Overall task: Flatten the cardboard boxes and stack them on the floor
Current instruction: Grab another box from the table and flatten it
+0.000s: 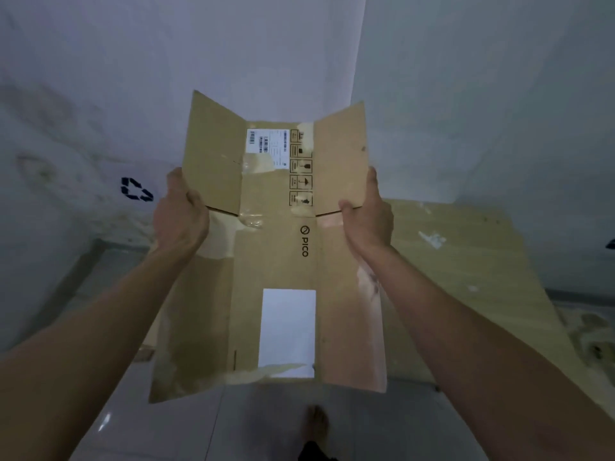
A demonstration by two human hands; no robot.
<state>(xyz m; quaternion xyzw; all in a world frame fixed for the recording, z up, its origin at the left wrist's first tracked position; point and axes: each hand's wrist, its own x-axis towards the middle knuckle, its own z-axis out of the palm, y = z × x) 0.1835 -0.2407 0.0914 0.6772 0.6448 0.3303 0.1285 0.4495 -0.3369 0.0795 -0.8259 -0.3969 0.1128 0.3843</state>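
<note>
Holding the flattened cardboard box (276, 247) up before you — your left hand (181, 214) and right hand (367, 221) each grip a side edge — above more cardboard (466, 277) on the floor (166, 427).

A flattened box (276, 261) is held up in front of the person, above the floor (166, 427), with the left grip (181, 217) on its left edge and the right grip (366, 221) on its right edge. Behind it to the right, more cardboard (466, 277) lies on the floor by the wall (499, 94). A foot (316, 424) stands on the floor below the box.
</note>
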